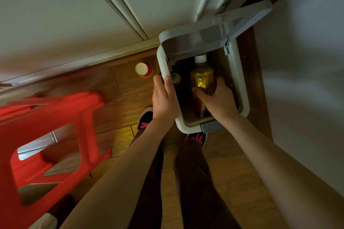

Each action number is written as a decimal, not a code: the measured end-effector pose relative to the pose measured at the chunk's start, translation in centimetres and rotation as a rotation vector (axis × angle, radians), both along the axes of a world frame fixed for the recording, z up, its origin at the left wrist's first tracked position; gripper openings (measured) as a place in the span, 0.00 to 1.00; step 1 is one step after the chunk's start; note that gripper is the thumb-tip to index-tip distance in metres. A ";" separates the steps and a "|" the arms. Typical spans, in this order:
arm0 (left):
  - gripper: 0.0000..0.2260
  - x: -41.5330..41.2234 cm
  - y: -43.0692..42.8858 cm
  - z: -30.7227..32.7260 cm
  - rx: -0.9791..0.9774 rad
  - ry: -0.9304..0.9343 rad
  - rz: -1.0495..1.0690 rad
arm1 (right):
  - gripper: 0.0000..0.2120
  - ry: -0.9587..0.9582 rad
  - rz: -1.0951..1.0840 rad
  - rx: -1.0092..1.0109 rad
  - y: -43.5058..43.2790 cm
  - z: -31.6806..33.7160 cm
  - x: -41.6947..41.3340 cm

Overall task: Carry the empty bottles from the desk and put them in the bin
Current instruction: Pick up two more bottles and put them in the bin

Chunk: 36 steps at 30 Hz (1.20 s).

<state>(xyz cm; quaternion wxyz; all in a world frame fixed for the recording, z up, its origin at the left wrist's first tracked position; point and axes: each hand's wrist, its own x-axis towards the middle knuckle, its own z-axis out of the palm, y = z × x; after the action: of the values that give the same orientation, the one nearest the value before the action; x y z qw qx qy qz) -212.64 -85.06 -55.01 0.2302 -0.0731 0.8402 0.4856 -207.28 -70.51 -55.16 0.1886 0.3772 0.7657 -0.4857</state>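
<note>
The right hand (217,98) has its grip closed round the yellow-labelled bottle (202,76) inside the bin (243,111); the left hand (164,96) clamps the rim. The bottle could wedge upright (space looks tight), stopping the lid (214,35) closing.

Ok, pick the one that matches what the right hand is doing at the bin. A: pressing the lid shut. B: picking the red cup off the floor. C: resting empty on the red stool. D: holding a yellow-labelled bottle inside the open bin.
D: the right hand grips the yellow-labelled bottle down inside the bin, whose lid stands open.
</note>
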 end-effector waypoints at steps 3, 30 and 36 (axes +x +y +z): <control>0.13 0.0 0.1 0.1 -0.002 0.006 0.000 | 0.29 0.033 0.070 0.005 0.1 0.0 -0.2; 0.12 0.0 0.5 -0.1 -0.003 -0.002 0.015 | 0.32 -0.019 0.140 0.057 1.8 -0.9 -0.6; 0.12 -0.2 0.4 0.2 -0.007 -0.023 0.026 | 0.23 0.152 0.281 0.347 0.8 1.5 -0.3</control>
<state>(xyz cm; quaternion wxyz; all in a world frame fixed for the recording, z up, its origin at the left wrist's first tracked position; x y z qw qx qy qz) -212.87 -84.67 -54.85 0.2333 -0.0905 0.8382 0.4845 -207.53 -69.71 -53.62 0.1283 0.2562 0.8947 -0.3426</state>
